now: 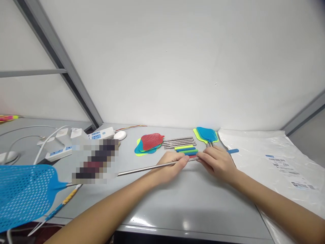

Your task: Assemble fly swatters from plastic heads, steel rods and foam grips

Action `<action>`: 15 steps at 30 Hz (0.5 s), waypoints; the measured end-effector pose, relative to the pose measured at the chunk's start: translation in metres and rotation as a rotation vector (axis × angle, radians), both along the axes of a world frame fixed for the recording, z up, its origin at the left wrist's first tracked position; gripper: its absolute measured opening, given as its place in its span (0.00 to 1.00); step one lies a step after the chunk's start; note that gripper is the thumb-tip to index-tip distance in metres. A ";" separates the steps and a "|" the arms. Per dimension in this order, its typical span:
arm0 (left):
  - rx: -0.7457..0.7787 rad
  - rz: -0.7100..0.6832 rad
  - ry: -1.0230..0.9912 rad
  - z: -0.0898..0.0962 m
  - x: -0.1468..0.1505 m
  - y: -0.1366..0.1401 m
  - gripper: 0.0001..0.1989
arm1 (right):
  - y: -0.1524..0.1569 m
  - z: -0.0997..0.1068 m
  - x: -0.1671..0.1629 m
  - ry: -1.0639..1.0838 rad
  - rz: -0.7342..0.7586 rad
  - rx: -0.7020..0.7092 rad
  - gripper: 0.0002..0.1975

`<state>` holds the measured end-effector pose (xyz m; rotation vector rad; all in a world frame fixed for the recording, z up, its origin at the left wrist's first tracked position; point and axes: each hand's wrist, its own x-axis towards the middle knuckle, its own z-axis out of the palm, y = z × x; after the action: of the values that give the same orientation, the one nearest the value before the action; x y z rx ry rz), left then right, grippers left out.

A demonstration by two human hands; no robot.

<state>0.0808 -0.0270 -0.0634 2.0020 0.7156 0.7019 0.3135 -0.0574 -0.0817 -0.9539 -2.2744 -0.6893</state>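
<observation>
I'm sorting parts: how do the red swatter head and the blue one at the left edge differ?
The red head lies on other heads; the blue head is on a metal rod. The red head shows whole; the blue head is cropped by the frame. Both are perforated.

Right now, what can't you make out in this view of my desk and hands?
All in the head view:
Blue swatter head: partly cut off by the left edge.
Whether it joins the metal rod: a pixelated patch covers the stretch between.
The rod's right end: hidden by the right hand.
Left end of the blue stick: hidden behind that same hand.
Label on the white package: print too small to read.
</observation>
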 end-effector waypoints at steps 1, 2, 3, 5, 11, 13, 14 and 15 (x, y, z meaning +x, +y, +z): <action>-0.007 -0.004 0.000 -0.001 0.001 -0.002 0.22 | -0.001 0.000 -0.001 0.001 -0.004 0.000 0.05; -0.008 0.004 -0.006 -0.001 0.002 -0.003 0.22 | 0.000 -0.001 0.000 0.002 -0.007 0.003 0.05; -0.002 0.016 -0.013 -0.002 0.003 -0.004 0.22 | 0.002 -0.001 0.001 -0.003 -0.010 0.010 0.05; 0.026 0.031 -0.018 -0.002 0.003 -0.005 0.22 | 0.008 -0.003 0.005 -0.033 -0.009 0.027 0.06; 0.067 0.086 -0.050 0.000 -0.003 0.000 0.22 | 0.027 -0.006 0.028 -0.082 -0.047 0.052 0.07; 0.051 0.117 -0.079 0.001 -0.006 0.003 0.22 | 0.031 -0.007 0.036 -0.067 -0.080 0.067 0.07; 0.040 0.126 -0.098 0.001 -0.007 0.005 0.22 | 0.033 -0.007 0.039 -0.065 -0.094 0.075 0.07; 0.023 0.133 -0.123 0.000 -0.008 0.007 0.22 | 0.035 -0.007 0.040 -0.068 -0.104 0.080 0.07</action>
<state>0.0732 -0.0204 -0.0636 1.9260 0.7754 0.9065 0.3538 -0.0224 -0.0892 -1.0309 -2.2498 -0.8628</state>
